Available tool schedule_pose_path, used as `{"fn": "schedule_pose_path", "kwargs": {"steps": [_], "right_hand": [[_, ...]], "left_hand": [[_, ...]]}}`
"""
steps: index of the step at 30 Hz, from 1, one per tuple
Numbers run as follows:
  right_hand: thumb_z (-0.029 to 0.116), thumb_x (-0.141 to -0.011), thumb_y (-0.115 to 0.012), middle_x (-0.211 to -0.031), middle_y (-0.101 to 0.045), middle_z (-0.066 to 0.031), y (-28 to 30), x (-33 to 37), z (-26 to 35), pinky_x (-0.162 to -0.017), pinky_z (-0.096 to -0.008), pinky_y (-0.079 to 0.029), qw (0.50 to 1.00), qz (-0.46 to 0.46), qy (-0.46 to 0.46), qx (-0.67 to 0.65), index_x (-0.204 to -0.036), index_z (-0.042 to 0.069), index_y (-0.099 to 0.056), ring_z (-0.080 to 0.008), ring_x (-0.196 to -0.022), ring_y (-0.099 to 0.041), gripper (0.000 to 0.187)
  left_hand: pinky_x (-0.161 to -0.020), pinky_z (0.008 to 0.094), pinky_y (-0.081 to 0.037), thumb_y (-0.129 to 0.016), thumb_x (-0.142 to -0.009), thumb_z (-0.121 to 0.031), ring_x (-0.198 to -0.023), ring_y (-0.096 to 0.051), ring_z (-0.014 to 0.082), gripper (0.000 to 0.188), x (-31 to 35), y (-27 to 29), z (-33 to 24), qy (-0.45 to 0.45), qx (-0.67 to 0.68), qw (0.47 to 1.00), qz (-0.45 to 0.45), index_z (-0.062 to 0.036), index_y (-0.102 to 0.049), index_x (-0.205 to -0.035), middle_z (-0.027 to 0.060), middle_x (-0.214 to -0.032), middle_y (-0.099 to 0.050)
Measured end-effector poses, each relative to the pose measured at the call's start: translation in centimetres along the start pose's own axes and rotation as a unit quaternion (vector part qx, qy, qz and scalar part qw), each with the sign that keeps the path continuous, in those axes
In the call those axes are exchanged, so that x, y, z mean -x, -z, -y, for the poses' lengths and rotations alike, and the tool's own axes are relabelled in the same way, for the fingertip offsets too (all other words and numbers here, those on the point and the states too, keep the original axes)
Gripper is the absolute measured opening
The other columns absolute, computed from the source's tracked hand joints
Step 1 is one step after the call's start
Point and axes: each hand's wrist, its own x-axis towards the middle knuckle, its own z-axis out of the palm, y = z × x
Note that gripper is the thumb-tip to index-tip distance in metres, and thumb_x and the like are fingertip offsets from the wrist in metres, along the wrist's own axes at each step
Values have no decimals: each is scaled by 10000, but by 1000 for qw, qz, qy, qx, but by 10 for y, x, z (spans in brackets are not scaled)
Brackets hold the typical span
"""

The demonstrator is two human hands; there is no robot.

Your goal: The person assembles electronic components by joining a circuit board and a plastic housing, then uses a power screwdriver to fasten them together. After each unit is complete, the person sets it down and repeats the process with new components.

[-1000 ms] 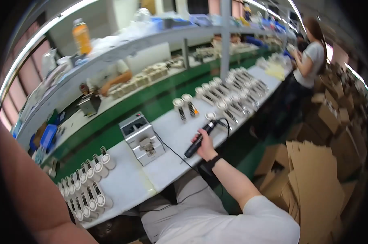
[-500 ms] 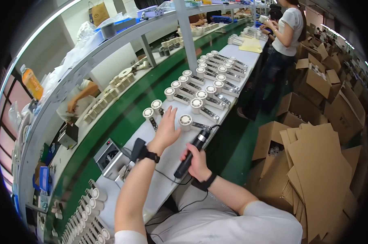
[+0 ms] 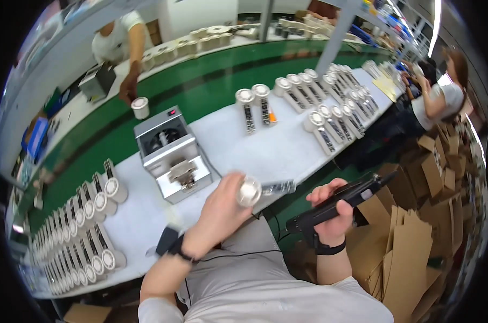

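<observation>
Above the near edge of the white table, my left hand (image 3: 216,215) grips the round head of a small white handheld fan (image 3: 250,192). The fan's handle points right, with a circuit board bare along it, slightly blurred. To the right of it, my right hand (image 3: 334,225) is wrapped round a black electric screwdriver (image 3: 325,211), held tilted off the table with its tip end up to the right. Its cord hangs by my lap. Beyond my left hand stands a grey metal box machine (image 3: 166,134) with a silver fixture (image 3: 182,175) in front.
Rows of similar fans stand at the left (image 3: 108,204) and right rear (image 3: 315,123). A green conveyor (image 3: 211,89) runs behind the table. Across it, a co-worker's hand (image 3: 130,86) is at a white round part (image 3: 140,107). Cardboard boxes (image 3: 395,253) are stacked at the right.
My view has swung left. My left hand has taken up a fan and brought it back near my lap. My right hand has lifted the screwdriver off to the right.
</observation>
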Motion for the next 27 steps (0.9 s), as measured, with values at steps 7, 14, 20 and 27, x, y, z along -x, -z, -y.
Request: {"fn": "schedule_pose_path", "kwargs": {"steps": [7,14,20,27], "right_hand": [[154,-875,-598,-717,-534,-70,-89,-40,-47,-625,-369,-484,981,158,-84,77,-1154,61,-479,-195,-587,-523,317],[26,-888,-582,-717,-549,-79,-186,-59,-113,-615,-364,-494,940,277,68,188,-1131,1,-461,-176,-588,-530,272],[2,-890,-560,-697,-553,-81,-184,-59,-135,-601,-358,-498,938,283,46,194,-1114,-20,-453,-181,-576,-538,249],[1,-890,-553,-691,-546,-78,-187,-60,-127,-583,-348,-489,923,283,-16,261,-1110,1,-460,-178,-562,-517,239]], "left_hand": [[-948,385,-489,-761,-740,-33,-1108,-604,352,617,142,57,45,193,55,970,-136,-3,-484,-1291,182,-1195,-604],[-963,387,-484,-749,-751,-21,-1134,-591,352,677,149,60,69,217,115,947,-207,7,-439,-1352,200,-1247,-576],[-983,380,-471,-736,-760,-21,-1169,-580,319,679,155,57,77,187,73,962,-184,14,-429,-1365,192,-1309,-548],[-974,404,-478,-744,-754,-33,-1166,-567,374,689,153,57,78,178,70,966,-173,13,-429,-1365,211,-1319,-532]]}}
